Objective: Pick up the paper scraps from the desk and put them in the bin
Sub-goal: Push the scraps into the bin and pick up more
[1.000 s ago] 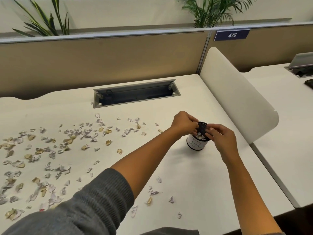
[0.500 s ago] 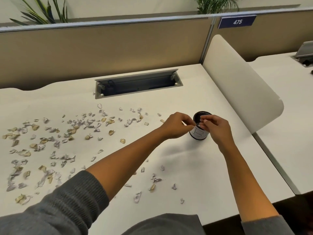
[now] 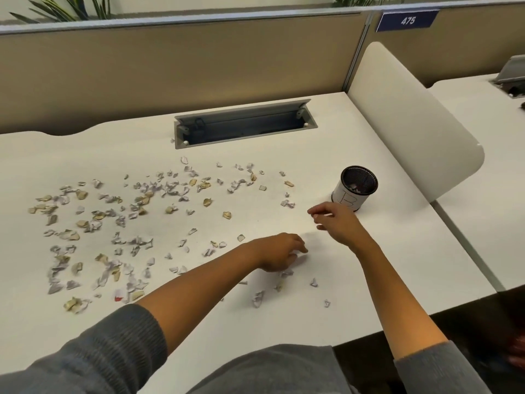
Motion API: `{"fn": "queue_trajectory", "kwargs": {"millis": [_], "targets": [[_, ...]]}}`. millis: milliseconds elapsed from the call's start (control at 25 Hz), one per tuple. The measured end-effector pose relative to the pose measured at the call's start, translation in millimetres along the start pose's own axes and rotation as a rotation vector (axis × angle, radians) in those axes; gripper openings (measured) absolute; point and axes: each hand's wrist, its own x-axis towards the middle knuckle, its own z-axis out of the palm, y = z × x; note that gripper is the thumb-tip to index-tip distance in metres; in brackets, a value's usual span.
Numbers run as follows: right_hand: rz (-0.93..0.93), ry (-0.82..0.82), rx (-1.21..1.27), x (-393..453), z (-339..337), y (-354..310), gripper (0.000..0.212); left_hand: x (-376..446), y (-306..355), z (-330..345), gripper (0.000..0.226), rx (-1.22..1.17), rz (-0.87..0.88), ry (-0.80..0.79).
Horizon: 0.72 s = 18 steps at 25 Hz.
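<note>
The bin (image 3: 358, 186), a small black mesh cylinder wrapped in white paper marked "B", stands upright on the tabletop (image 3: 397, 251), axis vertical, mouth up, scraps inside. Paper scraps (image 3: 159, 191), crumpled white and tan, lie scattered left of it. Left hand (image 3: 281, 253) is curled over scraps, grip unclear. Right hand (image 3: 336, 223) hovers near the bin, fingers loosely pinched; contents cannot be told.

Scraps (image 3: 159, 191) lie across the desk (image 3: 397, 251), left of the bin (image 3: 356, 189).
</note>
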Motion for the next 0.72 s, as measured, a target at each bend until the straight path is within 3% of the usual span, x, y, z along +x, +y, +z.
{"fn": "queue_trajectory", "kwargs": {"millis": [80,200,320,400,560,720], "targets": [[0.095,-0.089,-0.188,-12.5,4.9,2.5,0.016,-11.7,-5.3,8.6,0.053,0.042,0.007,-0.040],[0.335,-0.237,-0.487,-41.0,12.0,3.0,0.050,-29.4,-14.2,24.2,0.073,0.042,0.014,-0.031],[0.616,-0.248,-0.614,-71.3,23.3,7.4,0.083,-41.0,-17.3,38.6,0.067,0.010,0.021,0.068],[0.718,-0.188,-0.633,-84.9,33.1,14.5,0.092,-45.2,-17.1,45.0,0.051,0.021,0.022,0.114],[0.540,-0.042,-0.572,-95.6,61.5,29.2,0.079,-52.2,-16.9,53.8,0.022,0.039,0.017,0.192],[0.320,0.101,-0.430,-91.1,92.0,29.8,0.053,-54.1,-24.8,57.0,0.018,0.011,-0.034,0.268]]}}
